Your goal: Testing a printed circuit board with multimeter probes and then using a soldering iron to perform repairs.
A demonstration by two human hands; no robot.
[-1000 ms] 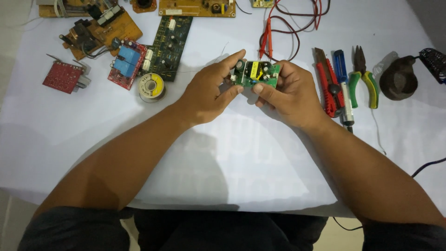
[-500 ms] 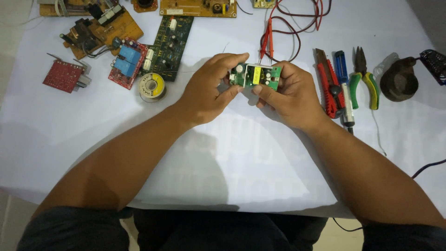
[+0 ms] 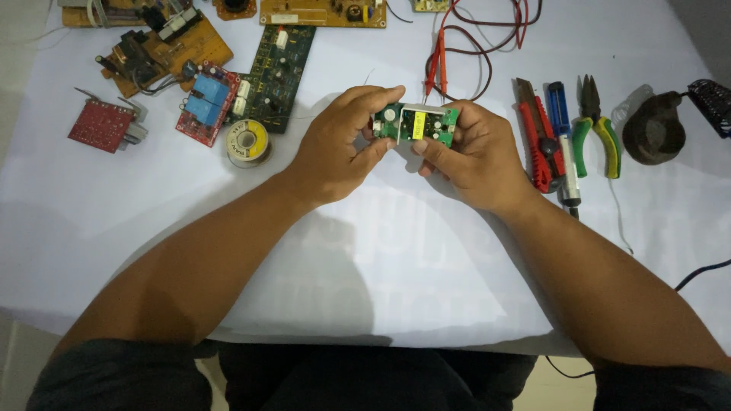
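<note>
Both hands still grip a small green circuit board above the white worktop: left hand at nine o'clock, right hand at three, board barely shifted.

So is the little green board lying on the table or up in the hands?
Up in the hands: the left hand and right hand pinch the board above the table.

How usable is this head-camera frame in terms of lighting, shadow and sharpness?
Head view: soft, slightly dim light with a cool cast on the white table sheet; no harsh glare. The forearms throw broad soft shadows toward the near edge. The small green circuit board, held between the left hand and right hand, is fairly sharp; the corners darken and the table edges bow slightly.
</note>
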